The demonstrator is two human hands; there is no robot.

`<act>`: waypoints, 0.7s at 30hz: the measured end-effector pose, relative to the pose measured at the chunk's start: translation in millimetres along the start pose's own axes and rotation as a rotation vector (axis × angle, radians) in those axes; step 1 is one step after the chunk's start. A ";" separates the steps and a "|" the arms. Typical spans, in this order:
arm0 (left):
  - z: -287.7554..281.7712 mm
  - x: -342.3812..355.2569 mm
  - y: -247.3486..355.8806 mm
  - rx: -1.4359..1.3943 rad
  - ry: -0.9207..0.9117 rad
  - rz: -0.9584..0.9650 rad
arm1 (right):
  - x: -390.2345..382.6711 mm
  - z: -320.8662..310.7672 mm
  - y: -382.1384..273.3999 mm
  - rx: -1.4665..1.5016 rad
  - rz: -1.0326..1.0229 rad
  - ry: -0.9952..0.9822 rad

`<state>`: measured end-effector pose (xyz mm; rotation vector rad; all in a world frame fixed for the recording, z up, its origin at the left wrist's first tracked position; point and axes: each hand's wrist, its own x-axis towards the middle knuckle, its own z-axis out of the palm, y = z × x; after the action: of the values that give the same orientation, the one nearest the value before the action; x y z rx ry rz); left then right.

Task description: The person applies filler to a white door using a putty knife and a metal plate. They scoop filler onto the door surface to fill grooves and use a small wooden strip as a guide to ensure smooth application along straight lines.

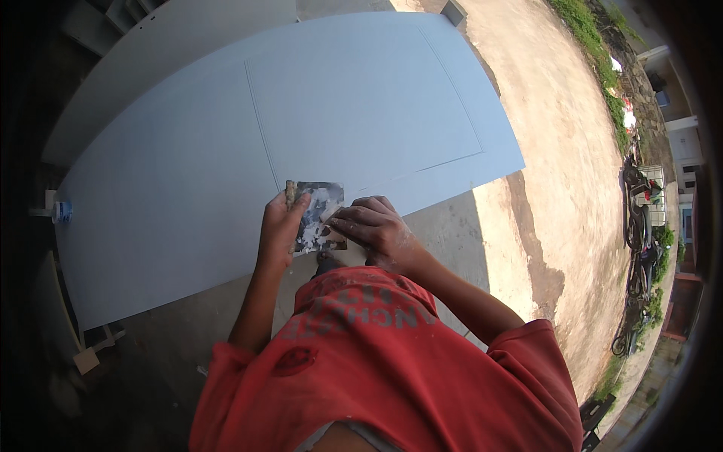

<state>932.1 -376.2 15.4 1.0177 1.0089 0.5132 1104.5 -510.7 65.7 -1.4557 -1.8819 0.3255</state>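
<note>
My left hand (282,222) is wrapped around the wood-edged side of a square dark metal scraper (337,194). White putty (316,215) is smeared in lumps over its face. My right hand (376,230) is closed at the scraper's other side, its fingers pinching a small pale flat piece (330,214) against the putty; most of that piece is hidden by the fingers. Both hands are held in front of my body, above the near edge of a large light blue-grey panel (181,181). Thin grooves outline a rectangle (361,105) on its right part.
Behind the panel lies another pale board (188,34). A small blue-and-white tub (63,212) sits at the panel's left end. Sunlit concrete ground (557,151) stretches to the right, with parked motorbikes (639,226) and green plants (584,26) along its far side.
</note>
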 end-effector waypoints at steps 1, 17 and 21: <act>4.8 -0.4 0.1 0.041 0.011 0.014 | -5.3 7.5 3.6 0.012 0.011 -0.010; -2.5 -18.5 -13.3 -0.265 0.462 0.059 | -143.5 -13.5 254.6 -0.259 0.491 -0.063; 26.2 -24.2 -43.4 -0.342 0.479 -0.018 | -151.0 -3.6 280.0 -0.524 0.310 -0.211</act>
<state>939.9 -426.7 -7.8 0.5875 1.2950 0.9076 1327.7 -557.8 -156.1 -2.1472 -1.9981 0.1350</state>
